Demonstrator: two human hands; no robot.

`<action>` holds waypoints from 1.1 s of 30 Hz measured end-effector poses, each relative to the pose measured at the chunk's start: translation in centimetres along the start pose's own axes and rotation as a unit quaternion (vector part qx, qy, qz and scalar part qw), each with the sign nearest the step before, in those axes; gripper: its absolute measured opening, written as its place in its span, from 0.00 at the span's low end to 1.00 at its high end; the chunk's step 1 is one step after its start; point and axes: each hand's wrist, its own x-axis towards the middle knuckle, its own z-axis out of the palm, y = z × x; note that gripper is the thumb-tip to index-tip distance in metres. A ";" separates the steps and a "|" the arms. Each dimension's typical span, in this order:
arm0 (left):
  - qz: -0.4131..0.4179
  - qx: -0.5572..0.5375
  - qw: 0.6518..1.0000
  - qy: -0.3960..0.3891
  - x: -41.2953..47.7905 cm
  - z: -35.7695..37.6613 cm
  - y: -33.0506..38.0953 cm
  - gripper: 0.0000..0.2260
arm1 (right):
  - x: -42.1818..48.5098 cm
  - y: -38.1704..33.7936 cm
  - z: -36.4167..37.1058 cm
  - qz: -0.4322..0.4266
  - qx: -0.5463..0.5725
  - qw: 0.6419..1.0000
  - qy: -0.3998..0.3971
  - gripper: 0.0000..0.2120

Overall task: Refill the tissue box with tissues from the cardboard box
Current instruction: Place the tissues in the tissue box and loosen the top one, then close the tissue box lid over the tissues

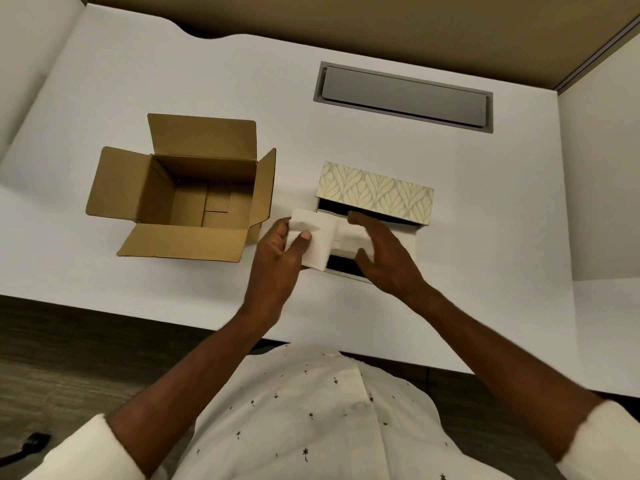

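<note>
A stack of white tissues (317,237) is gripped at its left end by the left hand (277,258), thumb pressed on top, fingers curled beneath. The stack's right end is held by the right hand (384,254), fingers spread approx. half open, thumb under the edge. The stack is held just above the open tissue box (375,206), whose leaf-patterned lid is tilted up at the far side w/ the dark interior exposed. Left of the tissue box, apart from it, a cardboard box (187,188) is seen w/ all four flaps folded out; no tissues can be seen inside. Both boxes are set on a white desk (138,74). Beyond the tissue box a grey cable hatch (403,97) is recessed into the desk.
</note>
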 end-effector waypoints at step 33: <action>-0.036 0.158 0.986 0.044 8.8 3.4 -6.2 0.15 | -1.6 6.1 -1.6 0.359 0.180 0.855 0.328 0.17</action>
